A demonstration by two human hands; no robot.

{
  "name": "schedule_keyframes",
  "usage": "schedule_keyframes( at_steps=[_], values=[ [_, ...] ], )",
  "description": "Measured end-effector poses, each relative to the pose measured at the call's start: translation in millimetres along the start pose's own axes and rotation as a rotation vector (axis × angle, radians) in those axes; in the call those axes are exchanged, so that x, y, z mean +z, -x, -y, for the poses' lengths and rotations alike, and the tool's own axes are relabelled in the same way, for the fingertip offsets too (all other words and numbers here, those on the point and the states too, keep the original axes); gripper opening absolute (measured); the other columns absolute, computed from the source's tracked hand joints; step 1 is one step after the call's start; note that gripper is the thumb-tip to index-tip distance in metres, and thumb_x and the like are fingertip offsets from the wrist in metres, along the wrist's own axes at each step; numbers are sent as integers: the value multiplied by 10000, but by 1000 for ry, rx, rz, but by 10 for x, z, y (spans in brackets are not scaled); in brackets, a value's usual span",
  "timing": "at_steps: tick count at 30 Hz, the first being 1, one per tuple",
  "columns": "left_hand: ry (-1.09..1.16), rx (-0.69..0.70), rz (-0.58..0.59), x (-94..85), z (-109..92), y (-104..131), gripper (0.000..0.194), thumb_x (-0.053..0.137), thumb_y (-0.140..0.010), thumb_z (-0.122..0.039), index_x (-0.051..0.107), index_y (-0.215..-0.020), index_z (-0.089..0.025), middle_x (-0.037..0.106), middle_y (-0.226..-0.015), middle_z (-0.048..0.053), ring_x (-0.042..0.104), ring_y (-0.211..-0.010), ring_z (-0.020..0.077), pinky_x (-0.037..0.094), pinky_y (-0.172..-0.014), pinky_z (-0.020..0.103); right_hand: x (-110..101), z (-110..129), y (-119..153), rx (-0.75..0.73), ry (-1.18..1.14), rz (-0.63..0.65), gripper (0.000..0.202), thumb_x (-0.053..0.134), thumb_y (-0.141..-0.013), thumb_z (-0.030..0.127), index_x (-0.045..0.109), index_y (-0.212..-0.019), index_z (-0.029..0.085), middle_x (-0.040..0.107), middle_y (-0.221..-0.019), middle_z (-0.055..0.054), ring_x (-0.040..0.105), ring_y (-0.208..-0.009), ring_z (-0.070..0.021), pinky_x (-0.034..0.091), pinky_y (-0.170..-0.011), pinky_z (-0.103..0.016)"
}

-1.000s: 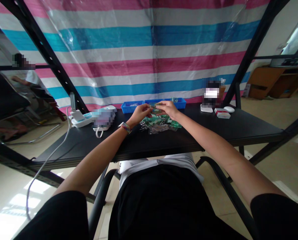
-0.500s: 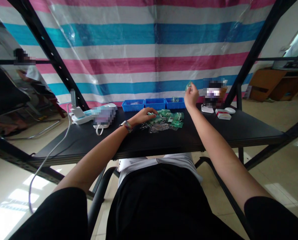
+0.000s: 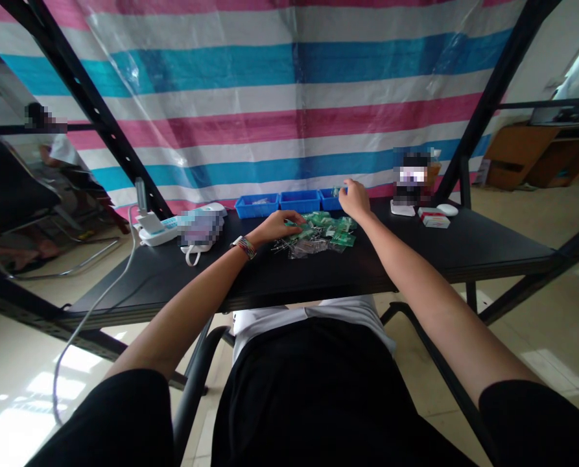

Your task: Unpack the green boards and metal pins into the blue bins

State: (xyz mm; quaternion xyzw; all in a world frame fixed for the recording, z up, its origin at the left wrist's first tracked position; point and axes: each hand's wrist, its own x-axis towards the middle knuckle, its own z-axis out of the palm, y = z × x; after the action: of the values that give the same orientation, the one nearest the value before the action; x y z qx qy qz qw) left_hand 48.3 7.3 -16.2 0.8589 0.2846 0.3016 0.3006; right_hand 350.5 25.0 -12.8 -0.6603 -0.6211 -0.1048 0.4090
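A loose pile of green and clear small packets [image 3: 321,235] with thin metal pins lies on the black table. At the pile's left edge is my left hand [image 3: 277,227], its fingers curled round something green that is too small to name. My right hand [image 3: 356,200] is over the right blue tray [image 3: 327,200], its thumb and forefinger close together beside a small green item at the tray. Whether the fingertips still grip that item cannot be made out. The middle blue tray [image 3: 299,202] and the left blue tray [image 3: 257,207], with clear bits inside, stand alongside.
A white power strip [image 3: 160,235] with a cable and a blurred pouch [image 3: 201,230] lie on the left. On the right are a red-white box [image 3: 434,218], a white oval object [image 3: 447,210] and a blurred dark object [image 3: 413,178]. A person [image 3: 63,152] sits far left.
My right hand has come down and left, from above the table's back edge to the right blue tray. My left hand has stayed at the pile. The view has shifted slightly.
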Motion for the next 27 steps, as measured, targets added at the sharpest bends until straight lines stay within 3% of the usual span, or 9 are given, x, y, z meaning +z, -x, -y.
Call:
schedule_keyframes(
  at_steps=[6, 10, 13, 17, 23, 27],
  values=[
    [163, -29, -97, 46, 16, -36, 349, 927, -677, -305, 778, -962, -169, 748, -817, 39, 674, -714, 161, 554, -704, 294, 50, 283, 137, -177, -215, 52, 349, 579, -944, 161, 765, -1239, 170, 770, -1300, -192, 661, -1296, -371, 478, -1201, -529],
    [268, -42, -207, 32, 30, -68, 345, 893, -676, -216, 763, -990, -152, 708, -761, 8, 633, -664, 128, 515, -685, 263, 42, 470, 233, -222, -473, 150, 225, 665, -911, 209, 782, -1104, 212, 793, -1233, -125, 694, -1239, -326, 498, -1179, -489],
    [349, -20, -340, 1, 51, -93, 346, 898, -669, -222, 759, -979, -154, 677, -731, -15, 632, -684, 123, 523, -732, 262, 59, 580, 297, -176, -681, 248, 184, 755, -889, 303, 786, -1051, 220, 807, -1170, -97, 729, -1182, -303, 513, -1152, -479],
    [496, 14, -468, -34, 58, -99, 387, 906, -673, -247, 767, -1026, -171, 657, -750, -36, 648, -725, 118, 529, -744, 246, 114, 677, 360, -94, -878, 375, 340, 868, -823, 445, 780, -1067, 226, 818, -1085, -80, 755, -1119, -291, 557, -1105, -491],
    [741, -53, -520, -51, -53, -85, 471, 897, -680, -185, 705, -1110, -214, 653, -795, -51, 645, -693, 89, 515, -682, 213, 65, 784, 402, 58, -1108, 462, 471, 991, -707, 401, 763, -1078, 223, 825, -1020, -66, 778, -1070, -272, 595, -1095, -486],
    [808, -74, -526, -62, -110, -86, 454, 899, -701, -166, 683, -1096, -219, 665, -811, -47, 674, -732, 88, 538, -716, 207, 6, 836, 425, 138, -1209, 502, 485, 1013, -696, 383, 757, -1079, 232, 833, -1009, -52, 792, -1040, -253, 611, -1105, -483]
  ],
)
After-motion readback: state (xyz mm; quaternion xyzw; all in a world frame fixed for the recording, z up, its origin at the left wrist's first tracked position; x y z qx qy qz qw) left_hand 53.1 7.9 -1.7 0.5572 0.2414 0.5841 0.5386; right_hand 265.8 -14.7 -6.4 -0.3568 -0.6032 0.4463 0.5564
